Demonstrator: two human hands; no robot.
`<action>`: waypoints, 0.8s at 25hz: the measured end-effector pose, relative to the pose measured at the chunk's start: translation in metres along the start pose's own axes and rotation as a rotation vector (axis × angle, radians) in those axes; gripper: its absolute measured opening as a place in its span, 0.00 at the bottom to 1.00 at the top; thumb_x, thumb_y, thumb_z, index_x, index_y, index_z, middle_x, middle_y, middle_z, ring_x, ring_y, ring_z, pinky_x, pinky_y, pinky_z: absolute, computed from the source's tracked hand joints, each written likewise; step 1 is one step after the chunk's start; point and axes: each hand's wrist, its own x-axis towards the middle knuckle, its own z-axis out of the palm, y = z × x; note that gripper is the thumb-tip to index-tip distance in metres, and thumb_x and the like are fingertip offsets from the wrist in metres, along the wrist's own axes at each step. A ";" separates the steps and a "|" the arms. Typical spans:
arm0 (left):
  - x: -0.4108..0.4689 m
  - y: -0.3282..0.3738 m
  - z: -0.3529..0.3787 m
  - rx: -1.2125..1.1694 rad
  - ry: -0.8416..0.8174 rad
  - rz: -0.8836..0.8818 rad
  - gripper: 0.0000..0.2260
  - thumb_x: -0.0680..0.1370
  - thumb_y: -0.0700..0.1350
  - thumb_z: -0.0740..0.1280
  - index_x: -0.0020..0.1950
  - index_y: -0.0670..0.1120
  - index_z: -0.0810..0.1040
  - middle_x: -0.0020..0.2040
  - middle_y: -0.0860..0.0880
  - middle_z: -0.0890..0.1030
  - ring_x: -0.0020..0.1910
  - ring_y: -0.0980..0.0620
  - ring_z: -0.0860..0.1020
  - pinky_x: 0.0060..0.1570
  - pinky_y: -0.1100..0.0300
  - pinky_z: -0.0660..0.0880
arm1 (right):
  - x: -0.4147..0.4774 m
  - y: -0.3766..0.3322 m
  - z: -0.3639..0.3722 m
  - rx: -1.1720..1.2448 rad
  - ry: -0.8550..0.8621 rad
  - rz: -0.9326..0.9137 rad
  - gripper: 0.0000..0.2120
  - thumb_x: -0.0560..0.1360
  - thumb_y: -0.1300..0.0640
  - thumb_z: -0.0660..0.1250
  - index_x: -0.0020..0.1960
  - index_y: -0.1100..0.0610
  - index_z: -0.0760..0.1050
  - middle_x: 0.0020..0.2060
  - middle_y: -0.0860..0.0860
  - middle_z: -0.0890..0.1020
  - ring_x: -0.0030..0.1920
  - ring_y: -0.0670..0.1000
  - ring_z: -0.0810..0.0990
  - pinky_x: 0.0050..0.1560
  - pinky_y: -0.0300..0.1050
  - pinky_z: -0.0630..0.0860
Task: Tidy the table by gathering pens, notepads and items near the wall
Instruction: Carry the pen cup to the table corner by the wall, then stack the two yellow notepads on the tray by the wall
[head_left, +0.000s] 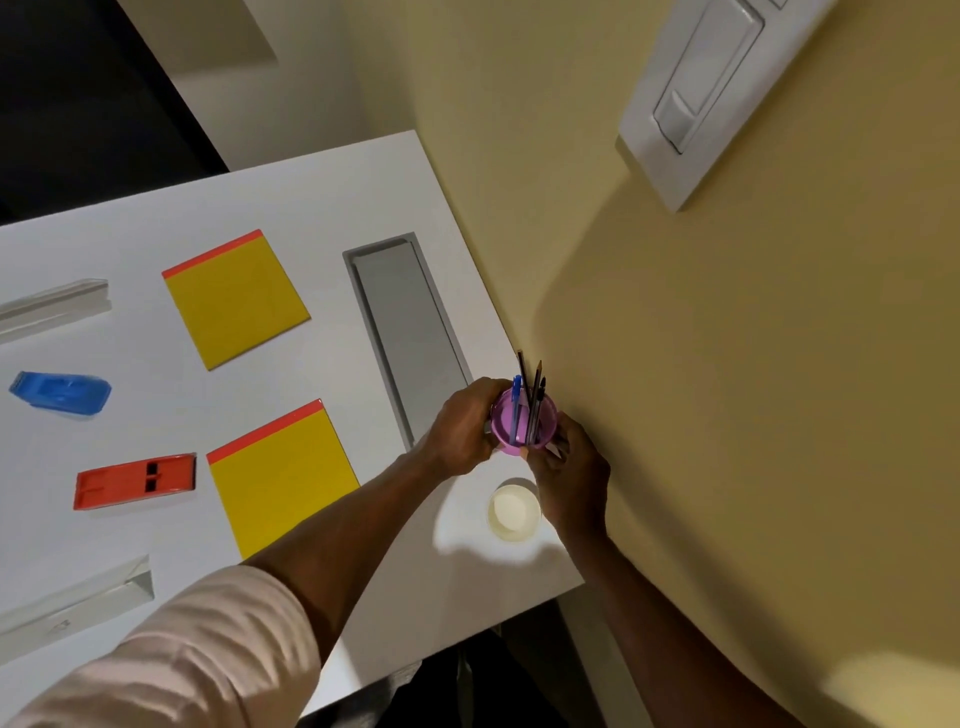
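Note:
A purple cup (522, 423) stands by the yellow wall and holds several pens and pencils (530, 400), one of them blue-capped. My left hand (465, 428) grips the cup's left side. My right hand (569, 470) wraps its right side and seems to pinch a pencil tip at the rim. Two yellow notepads with orange top strips lie flat on the white table (332, 187): one further back (234, 299), one nearer (283, 475). A blue stapler-like item (62, 394) and an orange one (135, 480) sit at the left.
A small white cup (513, 512) stands just below my right hand. A grey recessed tray (408, 332) runs along the table near the wall. Two clear plastic holders lie at the left, one further back (52, 306) and one nearer (78, 597). A white switch plate (711, 88) is on the wall.

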 end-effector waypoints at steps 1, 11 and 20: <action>0.001 -0.001 0.003 0.006 -0.009 -0.005 0.24 0.76 0.45 0.76 0.69 0.38 0.79 0.59 0.39 0.85 0.55 0.43 0.83 0.54 0.66 0.75 | 0.000 0.003 0.000 -0.017 0.001 0.021 0.22 0.75 0.64 0.76 0.68 0.59 0.80 0.57 0.53 0.88 0.53 0.46 0.86 0.46 0.24 0.78; -0.023 -0.001 0.015 -0.010 -0.032 -0.140 0.38 0.72 0.44 0.81 0.79 0.38 0.69 0.71 0.38 0.79 0.68 0.39 0.80 0.65 0.49 0.79 | -0.011 0.000 -0.011 -0.208 -0.019 0.236 0.32 0.76 0.57 0.76 0.77 0.58 0.69 0.71 0.56 0.78 0.69 0.58 0.79 0.66 0.57 0.80; -0.097 0.011 -0.008 -0.076 0.303 -0.384 0.28 0.75 0.41 0.82 0.73 0.43 0.77 0.69 0.46 0.83 0.65 0.46 0.82 0.64 0.54 0.82 | -0.047 -0.066 -0.016 -0.164 -0.049 -0.067 0.30 0.73 0.56 0.79 0.69 0.46 0.69 0.64 0.44 0.76 0.59 0.46 0.78 0.48 0.26 0.70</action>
